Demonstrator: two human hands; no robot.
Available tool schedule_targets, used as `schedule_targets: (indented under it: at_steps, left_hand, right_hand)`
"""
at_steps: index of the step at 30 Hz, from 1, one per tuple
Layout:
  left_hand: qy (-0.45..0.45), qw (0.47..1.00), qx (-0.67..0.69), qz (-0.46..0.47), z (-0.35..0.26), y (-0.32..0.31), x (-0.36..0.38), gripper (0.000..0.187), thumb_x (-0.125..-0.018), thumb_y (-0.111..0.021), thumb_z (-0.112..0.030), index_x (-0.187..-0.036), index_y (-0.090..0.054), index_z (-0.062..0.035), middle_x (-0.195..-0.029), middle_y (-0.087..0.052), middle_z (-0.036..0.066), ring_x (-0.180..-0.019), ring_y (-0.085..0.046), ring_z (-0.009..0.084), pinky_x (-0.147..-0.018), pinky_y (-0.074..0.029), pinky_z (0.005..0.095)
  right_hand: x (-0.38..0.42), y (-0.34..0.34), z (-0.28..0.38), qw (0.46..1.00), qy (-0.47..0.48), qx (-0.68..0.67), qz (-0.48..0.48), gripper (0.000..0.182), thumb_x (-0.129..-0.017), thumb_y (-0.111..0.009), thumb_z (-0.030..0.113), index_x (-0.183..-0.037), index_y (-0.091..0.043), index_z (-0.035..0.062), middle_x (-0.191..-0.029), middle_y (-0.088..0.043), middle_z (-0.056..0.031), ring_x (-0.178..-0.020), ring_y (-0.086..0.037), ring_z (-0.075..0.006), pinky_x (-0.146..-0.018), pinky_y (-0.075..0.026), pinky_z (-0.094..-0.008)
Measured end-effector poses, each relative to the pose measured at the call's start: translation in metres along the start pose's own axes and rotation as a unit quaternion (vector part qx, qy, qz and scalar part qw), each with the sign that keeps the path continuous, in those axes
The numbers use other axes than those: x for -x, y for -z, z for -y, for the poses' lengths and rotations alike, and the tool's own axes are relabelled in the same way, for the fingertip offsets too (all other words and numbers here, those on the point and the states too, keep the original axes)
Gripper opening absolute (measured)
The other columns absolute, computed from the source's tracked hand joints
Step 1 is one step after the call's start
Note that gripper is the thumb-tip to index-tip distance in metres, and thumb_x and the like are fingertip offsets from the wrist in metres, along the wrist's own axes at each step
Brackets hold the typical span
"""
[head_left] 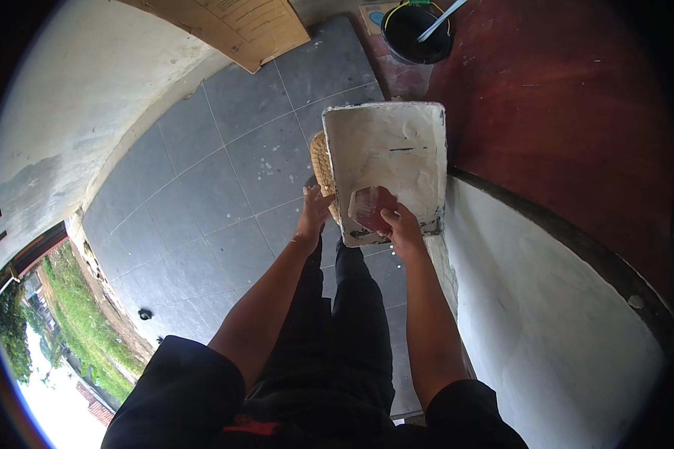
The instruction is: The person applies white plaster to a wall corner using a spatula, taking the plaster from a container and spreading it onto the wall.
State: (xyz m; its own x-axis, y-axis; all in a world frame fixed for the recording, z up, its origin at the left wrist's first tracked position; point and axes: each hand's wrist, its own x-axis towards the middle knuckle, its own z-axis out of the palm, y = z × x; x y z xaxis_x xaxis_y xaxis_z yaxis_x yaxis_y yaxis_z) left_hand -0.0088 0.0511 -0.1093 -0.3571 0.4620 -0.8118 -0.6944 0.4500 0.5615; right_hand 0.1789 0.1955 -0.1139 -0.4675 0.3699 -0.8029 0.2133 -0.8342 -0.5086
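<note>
In the head view, a white rectangular tub (386,129) with dark smears on its rim holds a pale, creamy paste spread over its inside. My right hand (404,232) grips a flat reddish-brown scraper (377,206) over the near part of the tub. Whitish residue coats the scraper's left side. By the tub's left wall is my left hand (314,213), its fingers apart and the fingertips right at the rim. A tan woven piece (322,168) shows under the tub's left side, mostly hidden.
A black bucket (408,37) with a pale-handled tool stands at the back, near a red floor (547,97). A cardboard box (236,30) lies by the left wall. Grey tiles (232,179) cover the floor, and a low white wall (532,269) runs on the right.
</note>
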Motion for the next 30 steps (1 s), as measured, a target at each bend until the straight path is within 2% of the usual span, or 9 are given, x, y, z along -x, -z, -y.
schedule_targets:
  at_steps: [10,12,15,18,20,24,26,29,30]
  left_hand:
    - [-0.025,0.997,-0.037,-0.07,0.007,0.016,0.034,0.102,-0.096,-0.024,-0.084,-0.162,-0.024,-0.0065,-0.159,-0.04,0.025,-0.152,-0.033,0.0374,-0.122,-0.025,0.0527]
    - [-0.042,0.995,-0.042,-0.078,-0.004,0.012,0.053,0.102,-0.096,-0.024,-0.084,-0.162,-0.024,-0.007,-0.159,-0.04,0.025,-0.151,-0.033,0.0372,-0.121,-0.026,0.0531]
    - [-0.065,0.995,-0.042,-0.063,-0.034,0.001,0.086,0.1,-0.096,-0.025,-0.083,-0.162,-0.026,-0.0074,-0.159,-0.041,0.024,-0.151,-0.034,0.0369,-0.121,-0.027,0.0537]
    - [-0.094,0.994,-0.034,-0.034,-0.063,-0.013,0.109,0.099,-0.097,-0.025,-0.082,-0.161,-0.029,-0.0075,-0.159,-0.041,0.024,-0.15,-0.035,0.0367,-0.12,-0.028,0.0539]
    - [-0.134,0.99,-0.031,-0.025,-0.074,-0.022,0.115,0.095,-0.099,-0.028,-0.079,-0.158,-0.034,-0.0054,-0.155,-0.046,0.023,-0.146,-0.041,0.0357,-0.117,-0.032,0.0524]
    - [-0.19,0.981,-0.006,0.03,-0.111,-0.054,0.127,0.077,-0.105,-0.033,-0.068,-0.152,-0.045,-0.0075,-0.148,-0.054,0.015,-0.14,-0.046,0.0298,-0.112,-0.035,0.0466]
    - [-0.242,0.967,-0.005,0.073,-0.132,-0.075,0.122,0.074,-0.106,-0.033,-0.065,-0.151,-0.046,-0.0088,-0.146,-0.055,0.014,-0.137,-0.048,0.0295,-0.112,-0.035,0.0469]
    - [-0.3,0.944,0.01,0.137,-0.192,-0.136,0.142,0.074,-0.104,-0.034,-0.067,-0.15,-0.048,-0.01,-0.148,-0.054,0.012,-0.142,-0.045,0.0282,-0.116,-0.03,0.0471]
    - [-0.353,0.917,-0.008,0.187,-0.208,-0.15,0.119,0.084,-0.101,-0.034,-0.074,-0.152,-0.045,-0.0077,-0.153,-0.049,0.014,-0.147,-0.04,0.0304,-0.12,-0.025,0.0485]
  right_hand:
    - [0.077,0.001,0.031,0.995,0.028,-0.098,-0.019,0.04,-0.095,-0.072,0.016,-0.131,-0.056,0.0077,-0.113,-0.068,-0.0062,-0.089,-0.07,-0.0177,-0.065,-0.059,-0.0314]
    - [0.1,-0.003,0.038,0.991,0.064,-0.121,0.0,0.04,-0.096,-0.071,0.014,-0.131,-0.055,0.0081,-0.116,-0.068,-0.0067,-0.091,-0.072,-0.0206,-0.068,-0.062,-0.0349]
    - [0.137,-0.009,0.057,0.966,0.099,-0.22,0.097,0.052,-0.093,-0.064,0.008,-0.143,-0.048,0.0103,-0.126,-0.064,-0.0093,-0.11,-0.069,-0.0257,-0.082,-0.063,-0.0427]
    - [0.188,-0.038,0.094,0.955,0.157,-0.234,0.09,0.056,-0.093,-0.06,0.007,-0.147,-0.045,0.0097,-0.133,-0.061,-0.0121,-0.116,-0.067,-0.0282,-0.087,-0.063,-0.0433]
    - [0.215,-0.047,0.112,0.954,0.198,-0.208,0.08,0.054,-0.098,-0.058,0.017,-0.149,-0.043,0.0093,-0.137,-0.059,-0.0145,-0.121,-0.065,-0.0315,-0.093,-0.061,-0.0466]
    - [0.262,-0.072,0.153,0.908,0.189,-0.345,0.141,0.055,-0.108,-0.048,0.043,-0.151,-0.041,0.0097,-0.144,-0.056,-0.0146,-0.13,-0.059,-0.0339,-0.1,-0.057,-0.0528]
    - [0.302,-0.1,0.184,0.915,0.223,-0.327,0.077,0.054,-0.11,-0.041,0.046,-0.15,-0.042,0.0103,-0.145,-0.055,-0.0149,-0.132,-0.057,-0.0344,-0.105,-0.053,-0.0543]
    - [0.364,-0.119,0.236,0.874,0.363,-0.308,0.096,0.052,-0.111,-0.038,0.045,-0.15,-0.042,0.0104,-0.145,-0.055,-0.0145,-0.131,-0.058,-0.0341,-0.108,-0.051,-0.0534]
    - [0.39,-0.126,0.257,0.853,0.402,-0.323,0.083,0.051,-0.111,-0.038,0.045,-0.149,-0.043,0.0105,-0.145,-0.056,-0.0142,-0.131,-0.058,-0.0337,-0.108,-0.051,-0.053]
